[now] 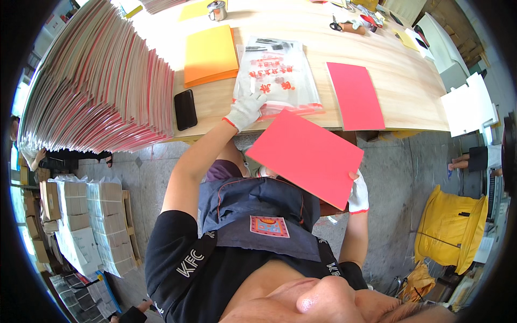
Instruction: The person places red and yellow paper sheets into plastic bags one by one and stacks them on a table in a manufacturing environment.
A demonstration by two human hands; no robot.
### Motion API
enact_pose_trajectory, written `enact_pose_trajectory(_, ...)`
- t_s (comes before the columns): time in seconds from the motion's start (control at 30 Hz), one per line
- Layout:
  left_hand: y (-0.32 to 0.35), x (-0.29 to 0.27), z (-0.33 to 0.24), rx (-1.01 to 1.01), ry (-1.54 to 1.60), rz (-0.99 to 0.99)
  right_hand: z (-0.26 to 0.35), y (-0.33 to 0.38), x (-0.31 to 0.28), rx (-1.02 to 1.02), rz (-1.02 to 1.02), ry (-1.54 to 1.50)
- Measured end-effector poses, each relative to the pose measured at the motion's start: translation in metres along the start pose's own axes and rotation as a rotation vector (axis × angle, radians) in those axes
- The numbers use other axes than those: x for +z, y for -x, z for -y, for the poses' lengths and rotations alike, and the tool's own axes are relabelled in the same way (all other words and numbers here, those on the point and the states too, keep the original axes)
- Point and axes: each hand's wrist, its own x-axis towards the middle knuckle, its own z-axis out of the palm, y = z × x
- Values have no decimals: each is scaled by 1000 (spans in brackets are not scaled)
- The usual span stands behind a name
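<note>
A pink paper pad (307, 156), its thin edge showing along the near side, is tilted in front of the table edge. My right hand (358, 195), in a white glove, grips it at its lower right corner, thumb on top and the other fingers mostly hidden. On the table lies a clear plastic bag (280, 67) with red print and a red strip along its near edge. My gloved left hand (245, 111) is closed at the near left corner of that bag. A second pink pad (356, 97) lies flat to the bag's right.
At left stands a long row of filled plastic bags (97, 81). Beside it lie a black phone (186, 110) and an orange paper stack (211, 55). A metal cup (217, 11) and scissors (336, 26) are farther back. Wrapped bundles (105, 215) and a yellow-covered bale (451, 229) stand on the floor.
</note>
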Motion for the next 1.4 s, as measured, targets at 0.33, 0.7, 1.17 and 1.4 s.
enact_pose_trajectory(0.33,14,9,11,139,146,-166,-31,-17,-9,-50,-86,-249)
enact_pose_trajectory(0.7,3,-51,0,4,164,-300,-40,-23,22,-15,-142,-370)
enact_pose_trajectory(1.17,-1,-45,10,108,331,-316,-21,-22,17,300,-14,-607)
enact_pose_trajectory(1.4,-1,-53,1,175,176,-467,-30,-25,9,258,-215,-415)
